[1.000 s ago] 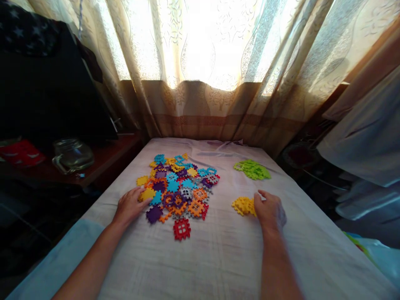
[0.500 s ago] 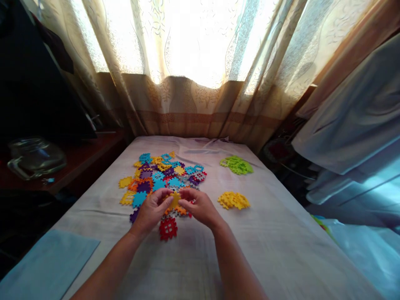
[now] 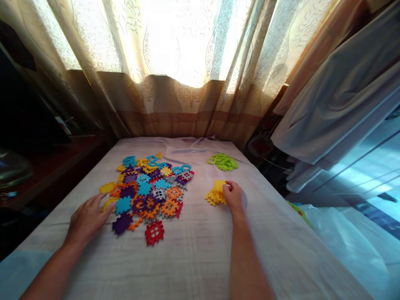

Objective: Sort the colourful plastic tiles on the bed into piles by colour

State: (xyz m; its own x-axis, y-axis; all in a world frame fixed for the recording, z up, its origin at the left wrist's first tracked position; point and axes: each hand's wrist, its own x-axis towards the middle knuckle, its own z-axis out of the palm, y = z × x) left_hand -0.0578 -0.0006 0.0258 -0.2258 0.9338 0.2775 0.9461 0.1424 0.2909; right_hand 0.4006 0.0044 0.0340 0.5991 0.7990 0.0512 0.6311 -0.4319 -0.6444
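My right hand [image 3: 235, 196] pinches a yellow interlocking tile [image 3: 219, 185] between thumb and fingers, over a small pile of yellow tiles [image 3: 212, 197]. At the left edge of a mixed heap, my left hand [image 3: 87, 221] is low with its fingers stretched out and the thumb apart. Its fingertips are at a yellow frame tile [image 3: 109, 204], partly hidden by them; whether they touch it I cannot tell. Close by lie a blue tile [image 3: 123, 205] and a dark purple tile [image 3: 122, 223]. A red window tile [image 3: 154, 233] lies at the heap's near end.
Lime green tiles [image 3: 223, 161] form a separate pile farther back on the white-covered table [image 3: 193, 258]. Curtains [image 3: 175, 100] hang behind it. Grey cloth [image 3: 328, 96] hangs on the right, and a light blue sheet [image 3: 25, 266] lies at the near left.
My hands have parted. The right has carried the yellow tile rightward to the yellow pile, while the left has moved left to the heap's edge. The view has shifted right.
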